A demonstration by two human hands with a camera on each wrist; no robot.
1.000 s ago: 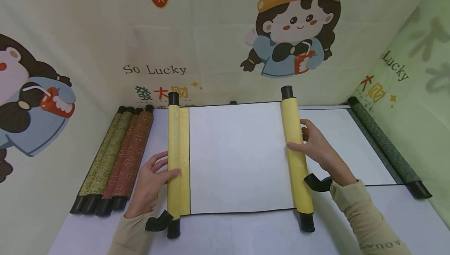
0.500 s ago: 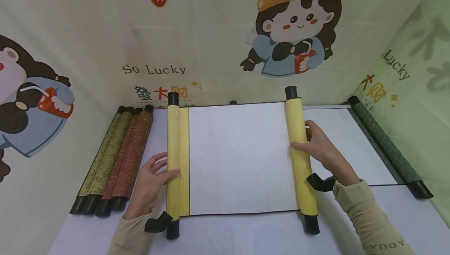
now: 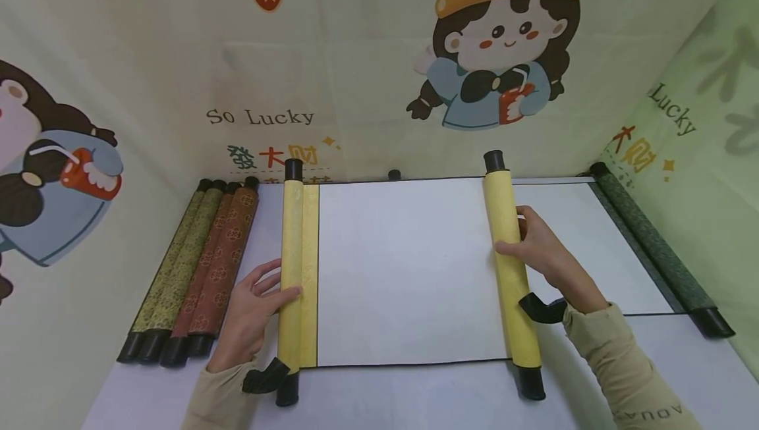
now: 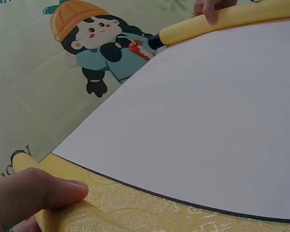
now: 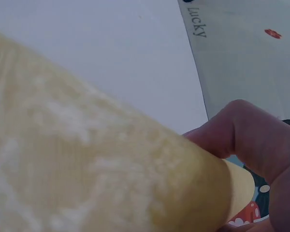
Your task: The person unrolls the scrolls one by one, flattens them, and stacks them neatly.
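Observation:
A yellow scroll lies partly unrolled between the hands, its white paper (image 3: 409,272) stretched flat. My left hand (image 3: 246,315) grips the left rod (image 3: 291,232) midway along, thumb on top; in the left wrist view the thumb (image 4: 63,192) presses the patterned yellow cloth (image 4: 150,205). The thicker right roll (image 3: 511,285) leans slightly, its black near end toward me. My right hand (image 3: 548,252) holds this roll from its right side, thumb over the top. In the right wrist view the yellow roll (image 5: 87,145) fills much of the picture, and the fingers beneath are mostly hidden.
Several rolled scrolls, yellow-green (image 3: 186,259) and reddish-brown (image 3: 222,272), lie side by side at the left. At the right, a dark green scroll (image 3: 658,245) lies with white paper spread out, partly behind my right hand. A printed cloth (image 3: 356,74) rises behind the table.
The right roll has moved a little to the right and toward me with my right hand, showing more white paper. The left rod has shifted very slightly left and nearer; both hands keep their hold.

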